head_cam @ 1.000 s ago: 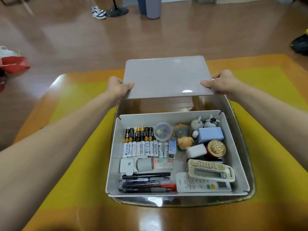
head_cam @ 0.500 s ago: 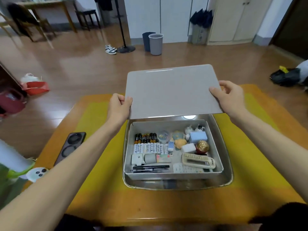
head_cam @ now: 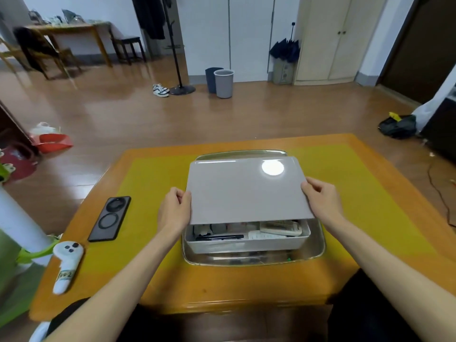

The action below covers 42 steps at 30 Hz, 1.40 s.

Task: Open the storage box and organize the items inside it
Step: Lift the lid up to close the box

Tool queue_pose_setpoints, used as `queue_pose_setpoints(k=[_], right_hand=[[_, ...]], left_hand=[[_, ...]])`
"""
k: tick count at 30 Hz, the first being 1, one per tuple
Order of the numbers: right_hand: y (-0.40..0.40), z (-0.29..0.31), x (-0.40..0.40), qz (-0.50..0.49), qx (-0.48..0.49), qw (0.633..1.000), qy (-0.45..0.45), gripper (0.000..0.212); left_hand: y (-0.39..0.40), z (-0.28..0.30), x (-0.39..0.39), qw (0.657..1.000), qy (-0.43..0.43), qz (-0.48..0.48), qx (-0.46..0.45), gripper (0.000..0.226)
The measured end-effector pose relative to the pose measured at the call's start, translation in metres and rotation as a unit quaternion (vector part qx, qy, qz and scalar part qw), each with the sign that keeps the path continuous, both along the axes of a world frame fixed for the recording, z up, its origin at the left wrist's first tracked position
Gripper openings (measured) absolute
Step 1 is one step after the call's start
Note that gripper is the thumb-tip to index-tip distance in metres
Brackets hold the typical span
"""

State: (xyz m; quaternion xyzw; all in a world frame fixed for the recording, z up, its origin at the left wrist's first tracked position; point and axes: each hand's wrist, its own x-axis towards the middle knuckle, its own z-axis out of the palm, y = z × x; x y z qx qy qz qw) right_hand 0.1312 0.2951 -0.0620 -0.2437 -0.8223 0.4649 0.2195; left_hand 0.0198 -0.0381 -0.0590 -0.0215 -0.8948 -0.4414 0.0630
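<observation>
A flat grey lid (head_cam: pixel 246 191) hangs over the grey storage box (head_cam: pixel 246 243), covering most of it. My left hand (head_cam: pixel 174 213) grips the lid's left edge and my right hand (head_cam: pixel 323 204) grips its right edge. Only the box's near strip shows under the lid: black pens (head_cam: pixel 219 237) on the left and white remote controls (head_cam: pixel 278 230) on the right. The box sits in a shallow metal tray (head_cam: pixel 318 253) on the yellow mat (head_cam: pixel 148 183) of a wooden table.
A black phone (head_cam: pixel 109 218) lies face down left of the tray. Nearer me, at the table's left edge, lies a white controller (head_cam: pixel 66 265). Beyond the table, bins (head_cam: pixel 223 82), shoes and a coat stand are on the wooden floor.
Both hands have brought the lid down and toward me, from raised behind the open box to over it. The batteries and small figures are now hidden. The camera has tilted up and back.
</observation>
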Motion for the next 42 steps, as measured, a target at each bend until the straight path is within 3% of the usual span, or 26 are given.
queue_pose_setpoints(k=[7,11,22,31,37,42], right_hand=[[-0.013,-0.04,0.011,0.005,0.058,0.996,-0.065,0.032],[-0.02,-0.047,0.016,-0.001,0.077,0.995,-0.058,0.028],[-0.013,-0.059,0.009,-0.055,0.208,0.972,-0.097,0.036],[-0.013,-0.069,0.008,-0.067,0.223,0.968,-0.091,0.04],[-0.012,-0.067,0.009,-0.07,0.235,0.965,-0.095,0.038],[-0.009,-0.05,0.011,0.007,0.219,0.963,-0.159,0.039]], left_hand=[[-0.008,-0.034,0.016,0.999,0.007,0.009,-0.05,0.024],[-0.007,-0.045,0.021,0.998,0.029,-0.001,-0.058,0.036],[-0.002,-0.05,0.02,0.997,0.048,-0.014,-0.065,0.031],[-0.001,-0.06,0.018,0.996,0.05,0.003,-0.079,0.026],[-0.002,-0.062,0.017,0.998,0.033,0.009,-0.058,0.035],[-0.012,-0.05,0.012,0.994,-0.01,-0.057,-0.092,0.036]])
